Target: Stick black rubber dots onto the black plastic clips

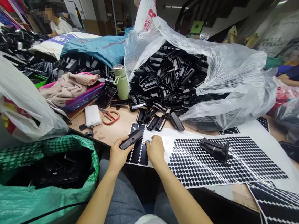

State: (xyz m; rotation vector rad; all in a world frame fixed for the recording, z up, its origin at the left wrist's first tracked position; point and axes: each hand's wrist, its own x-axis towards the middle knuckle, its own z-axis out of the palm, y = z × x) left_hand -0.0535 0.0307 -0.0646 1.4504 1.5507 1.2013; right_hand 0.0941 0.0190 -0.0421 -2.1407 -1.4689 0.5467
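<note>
My left hand (118, 155) is closed round a long black plastic part (132, 139), which is tilted up to the right, its ridged face upward. Close to its right end, my right hand (156, 152) is curled with thumb and forefinger drawn in. Whatever lies at those fingertips is too small to make out. Below both hands is a sheet of black stickers (138, 154) with scalloped gaps. To the right, a larger sheet of round black stickers (187, 167) lies on white backing, with a black plastic piece (214, 150) standing on it.
A clear plastic bag (229, 74) spills similar black parts (172, 72) onto the table. Scissors (110, 117), a white power bank (93, 115) and a green bottle (121, 83) stand to the left. A green sack (84, 144) holding black parts is at lower left. A person (61, 25) sits behind.
</note>
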